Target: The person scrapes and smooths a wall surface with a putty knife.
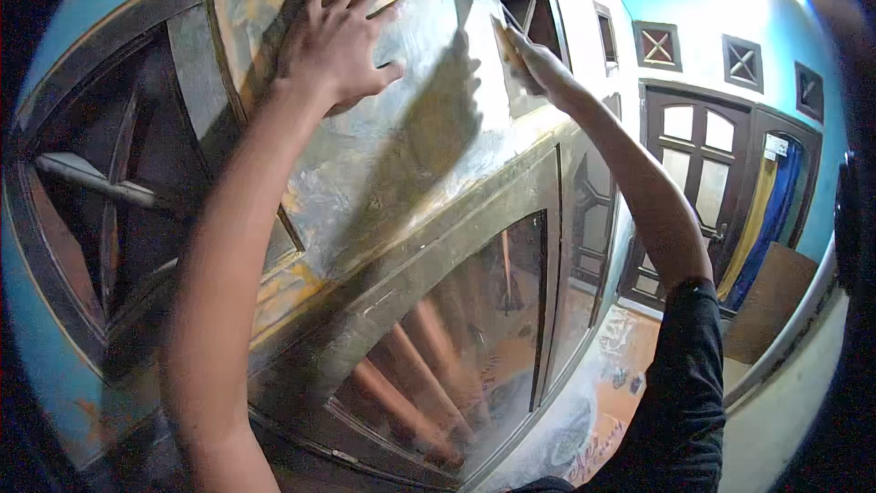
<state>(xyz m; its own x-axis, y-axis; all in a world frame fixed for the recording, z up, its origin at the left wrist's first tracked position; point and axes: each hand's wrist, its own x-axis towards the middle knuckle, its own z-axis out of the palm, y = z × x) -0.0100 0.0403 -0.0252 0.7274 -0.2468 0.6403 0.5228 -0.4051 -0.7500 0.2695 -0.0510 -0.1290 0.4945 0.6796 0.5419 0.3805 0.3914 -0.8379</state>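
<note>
We faced a wall (pixel 422 64).
Upper left, left hand (pixel 339 47) splayed empty; upper centre, right hand (pixel 545 71) gripped a tool (pixel 507 44).

Free wall (pixel 429 82) between hands (pixel 338 55), vent frame (pixel 199 59) blocking left, window frame (pixel 401 278) blocking below

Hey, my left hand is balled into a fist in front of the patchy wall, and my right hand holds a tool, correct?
Not quite: the head view shows your left hand spread open in front of the patchy wall; your right hand does hold a tool.
</note>
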